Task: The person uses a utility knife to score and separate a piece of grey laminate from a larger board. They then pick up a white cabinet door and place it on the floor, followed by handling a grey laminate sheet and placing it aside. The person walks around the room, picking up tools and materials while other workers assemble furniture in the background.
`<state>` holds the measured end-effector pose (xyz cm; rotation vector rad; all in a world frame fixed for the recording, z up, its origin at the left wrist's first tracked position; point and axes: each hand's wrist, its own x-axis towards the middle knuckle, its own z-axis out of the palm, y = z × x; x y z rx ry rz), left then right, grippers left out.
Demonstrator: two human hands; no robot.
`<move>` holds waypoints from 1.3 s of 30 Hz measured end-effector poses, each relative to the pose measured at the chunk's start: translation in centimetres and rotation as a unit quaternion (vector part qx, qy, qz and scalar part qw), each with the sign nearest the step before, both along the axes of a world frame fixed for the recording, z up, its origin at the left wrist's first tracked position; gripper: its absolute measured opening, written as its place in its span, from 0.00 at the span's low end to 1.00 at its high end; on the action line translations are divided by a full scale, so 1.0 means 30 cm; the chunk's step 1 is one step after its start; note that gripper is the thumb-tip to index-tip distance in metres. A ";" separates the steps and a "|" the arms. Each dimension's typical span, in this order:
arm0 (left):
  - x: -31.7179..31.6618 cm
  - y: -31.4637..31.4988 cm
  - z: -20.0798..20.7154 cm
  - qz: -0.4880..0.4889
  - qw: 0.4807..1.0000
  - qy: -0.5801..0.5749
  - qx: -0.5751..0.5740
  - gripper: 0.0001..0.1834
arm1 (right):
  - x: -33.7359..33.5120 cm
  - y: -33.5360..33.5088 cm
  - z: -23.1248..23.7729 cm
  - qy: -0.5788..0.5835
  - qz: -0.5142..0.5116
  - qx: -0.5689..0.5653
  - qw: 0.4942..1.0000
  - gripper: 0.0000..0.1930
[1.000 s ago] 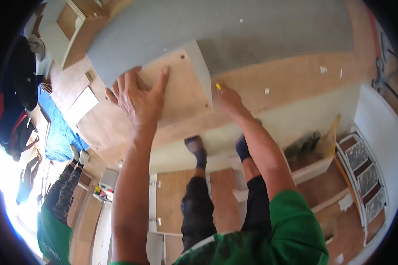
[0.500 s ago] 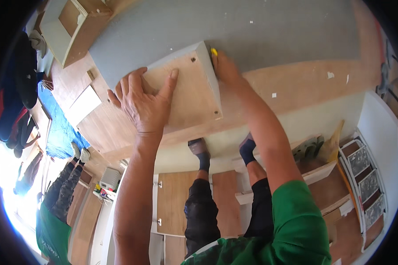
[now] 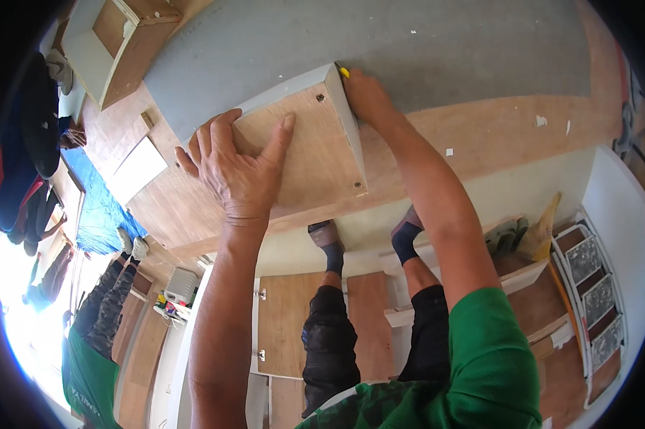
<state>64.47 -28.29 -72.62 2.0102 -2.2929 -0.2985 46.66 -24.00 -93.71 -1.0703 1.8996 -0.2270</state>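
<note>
A shallow plywood box (image 3: 309,154) with pale grey edging lies on a workbench, partly over a grey sheet (image 3: 472,53). My left hand (image 3: 240,168) rests on its wooden face, fingers and thumb spread, fingertips by the far edge. At the far right corner of the box, my right hand (image 3: 369,98) is closed around a small yellow-handled tool, seemingly a utility knife (image 3: 344,72). Its dark tip is at the corner of the edging; most of the handle is hidden in the fist. Dark screw holes show near the box's right corners.
A white sheet (image 3: 138,170) and an open wooden box (image 3: 125,53) are on the left of the bench. Cabinet doors with hinges (image 3: 290,322) lie below, near my feet. A white metal step ladder (image 3: 590,314) is at right. Another person in green (image 3: 90,372) is at lower left.
My right hand and the yellow tool have shifted slightly toward the far corner of the box. My left hand stays spread on the box face.
</note>
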 end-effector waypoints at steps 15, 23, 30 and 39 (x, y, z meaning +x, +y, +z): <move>-0.014 0.004 0.012 0.019 1.000 0.008 0.013 0.31 | 0.000 -0.020 0.001 0.019 0.062 0.014 0.998 0.12; 0.007 0.020 -0.004 0.020 1.000 -0.007 -0.018 0.31 | 0.044 0.368 -0.036 0.009 0.129 0.009 0.992 0.14; -0.046 -0.004 -0.016 -0.008 0.998 0.031 -0.052 0.40 | 0.028 0.538 -0.076 0.001 0.043 0.095 0.995 0.17; 0.071 0.226 -0.032 0.007 0.970 0.182 -0.162 0.17 | -0.036 1.122 0.925 -0.293 -0.346 0.164 0.876 0.14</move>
